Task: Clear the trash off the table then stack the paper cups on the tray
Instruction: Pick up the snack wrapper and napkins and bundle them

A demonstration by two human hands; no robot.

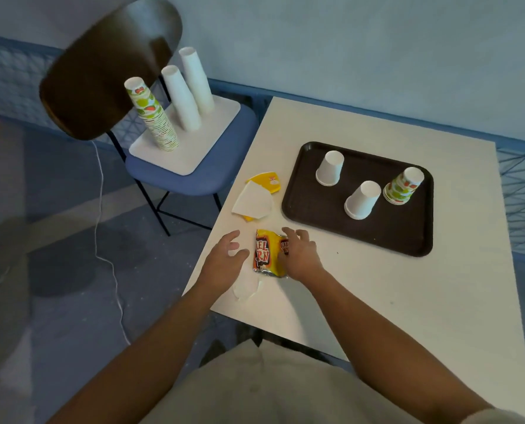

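Observation:
A yellow and red snack wrapper (pixel 267 254) lies on the white table (pixel 393 286) near its left edge. My right hand (pixel 299 254) rests on the wrapper's right side, fingers curled over it. My left hand (pixel 226 258) hovers open just left of the wrapper, above a crumpled white napkin (pixel 246 287). Farther back lie a white paper (pixel 252 203) and a yellow wrapper (pixel 267 182) beneath it. On the dark tray (pixel 316 209) two white cups (pixel 330 168) (pixel 362 199) and a patterned cup stack (pixel 403 186) stand upside down.
A blue-seated chair (pixel 194 175) stands left of the table, bearing a white board (pixel 181 157) with two tall white cup stacks (pixel 191 90) and a patterned stack (pixel 152 116). A white cable (pixel 100 209) runs across the floor. A wall lies behind.

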